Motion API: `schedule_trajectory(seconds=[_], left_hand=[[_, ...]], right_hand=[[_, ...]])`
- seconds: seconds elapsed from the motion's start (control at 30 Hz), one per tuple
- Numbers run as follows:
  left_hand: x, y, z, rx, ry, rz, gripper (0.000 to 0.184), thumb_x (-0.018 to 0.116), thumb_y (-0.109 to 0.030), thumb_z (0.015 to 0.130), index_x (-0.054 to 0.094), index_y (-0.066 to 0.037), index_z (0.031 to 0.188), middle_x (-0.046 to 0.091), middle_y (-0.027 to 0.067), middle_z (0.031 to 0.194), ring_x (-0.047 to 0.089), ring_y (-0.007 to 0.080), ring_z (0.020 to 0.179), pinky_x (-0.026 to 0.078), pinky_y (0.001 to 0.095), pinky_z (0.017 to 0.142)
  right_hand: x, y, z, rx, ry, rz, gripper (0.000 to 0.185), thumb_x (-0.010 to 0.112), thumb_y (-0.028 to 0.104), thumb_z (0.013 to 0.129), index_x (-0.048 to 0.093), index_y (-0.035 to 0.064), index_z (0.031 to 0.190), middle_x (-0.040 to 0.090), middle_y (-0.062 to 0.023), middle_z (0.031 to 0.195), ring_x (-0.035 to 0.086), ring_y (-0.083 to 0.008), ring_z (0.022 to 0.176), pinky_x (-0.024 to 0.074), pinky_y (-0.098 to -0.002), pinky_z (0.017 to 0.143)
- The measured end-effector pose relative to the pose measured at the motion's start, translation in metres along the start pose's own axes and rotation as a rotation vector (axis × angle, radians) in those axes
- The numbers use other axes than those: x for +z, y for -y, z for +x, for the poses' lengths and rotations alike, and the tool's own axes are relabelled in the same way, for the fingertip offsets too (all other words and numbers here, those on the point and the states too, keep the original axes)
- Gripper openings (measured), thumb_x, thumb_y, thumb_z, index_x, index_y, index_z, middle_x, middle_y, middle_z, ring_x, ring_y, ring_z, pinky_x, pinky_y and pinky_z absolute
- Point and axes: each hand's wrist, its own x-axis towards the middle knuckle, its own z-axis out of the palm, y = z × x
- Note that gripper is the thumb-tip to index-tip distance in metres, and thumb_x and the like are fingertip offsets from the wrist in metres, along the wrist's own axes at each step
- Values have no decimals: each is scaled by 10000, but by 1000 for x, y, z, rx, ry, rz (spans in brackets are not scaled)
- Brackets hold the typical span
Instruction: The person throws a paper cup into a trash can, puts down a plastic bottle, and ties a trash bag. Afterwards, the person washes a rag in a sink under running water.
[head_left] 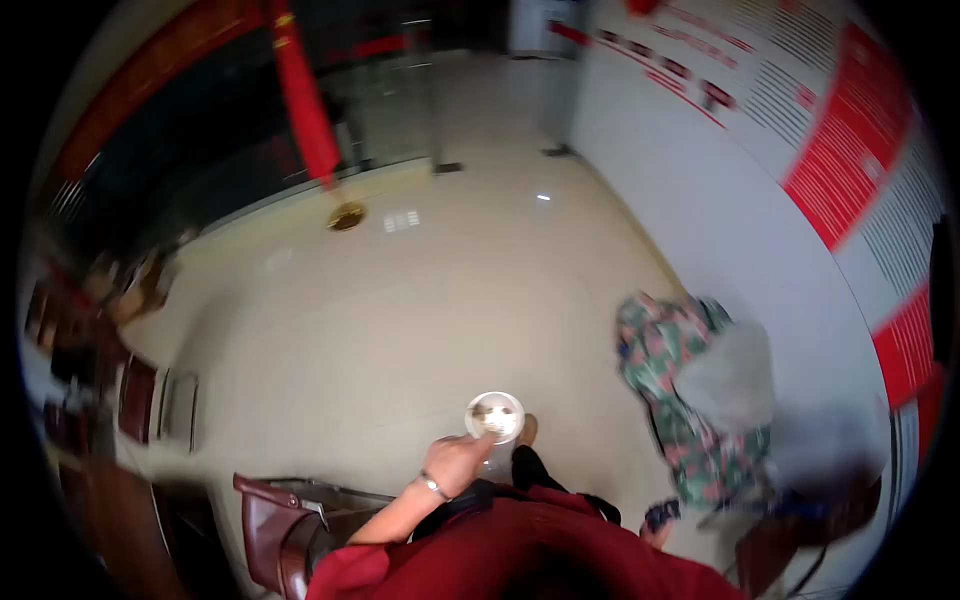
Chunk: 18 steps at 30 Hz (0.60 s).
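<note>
My left hand (457, 464), with a metal band at its wrist, is closed on the rim of a round white container (495, 418). Small light and brownish contents, too blurred to name, show inside the container. It is held in front of my red top, above the tiled floor. Low at my right side is my right hand (656, 534), with something dark around the wrist; its fingers are too blurred and cut off to make out.
A brown chair (275, 530) stands close on my left. A camouflage-patterned bundle (650, 350) with a grey piece lies on the right by the white wall (700, 190). A red flag (305, 110) on a gold base (346, 216) stands ahead, near glass doors.
</note>
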Motion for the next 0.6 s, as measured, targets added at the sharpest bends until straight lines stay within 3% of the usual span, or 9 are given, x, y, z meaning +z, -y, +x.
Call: schedule_trajectory(seconds=[0.1,0.2,0.37,0.4,0.43,0.47,0.53,0.57,0.6], left_hand=[[18,34,76,-54,-71,-18,77,509,-179,763,481,-118,800,507,62,552,524,244,490,407,353,426],[25,51,142,-207,-170,-20,80,508,-177,763,475,-112,797,509,65,554,524,243,489,410,352,426],[8,96,232,-352,-212,22,81,482,-166,776,487,-99,820,516,76,572,531,252,496,415,349,428],[10,106,247,-380,-251,44,90,483,-183,786,487,-98,816,516,76,566,531,251,492,414,346,422],[11,119,264,-404,-264,46,90,483,-183,786,487,-98,816,516,76,566,531,251,492,414,346,422],[11,133,282,-438,-303,42,82,495,-177,777,479,-98,789,498,71,540,515,255,476,408,351,418],[19,165,320,-474,-348,48,82,507,-171,768,471,-97,762,480,67,514,500,260,459,402,356,415],[26,186,339,-485,-329,48,84,506,-172,769,473,-95,767,488,70,519,502,261,459,400,358,413],[25,194,355,-486,-306,61,85,505,-173,770,475,-94,771,496,74,524,505,262,459,399,361,412]], right_hand=[[68,-18,63,-21,-95,-70,118,518,191,750,502,108,833,532,-26,738,507,-147,635,432,-243,580],[166,-36,145,25,-22,-119,162,487,198,772,495,94,895,533,-38,798,509,-156,675,441,-245,605],[370,-65,289,175,241,-110,242,435,210,808,482,72,1000,534,-57,898,512,-171,740,457,-249,646],[398,-76,339,138,472,-332,280,461,206,802,468,80,1052,531,-63,961,519,-172,796,454,-250,679],[454,-93,369,249,133,-85,260,471,192,797,488,84,1033,540,-68,969,529,-170,800,460,-251,650],[497,-107,395,222,618,-248,212,490,172,788,521,85,979,565,-66,932,544,-166,765,466,-245,601],[613,-146,397,464,495,14,199,547,153,759,533,85,946,576,-39,846,542,-129,688,460,-229,553],[646,-168,420,460,727,-2,203,572,192,753,548,104,934,588,-20,851,556,-123,710,466,-226,537],[669,-182,443,490,721,28,196,566,193,757,548,102,931,588,-23,848,556,-124,710,467,-230,542]])
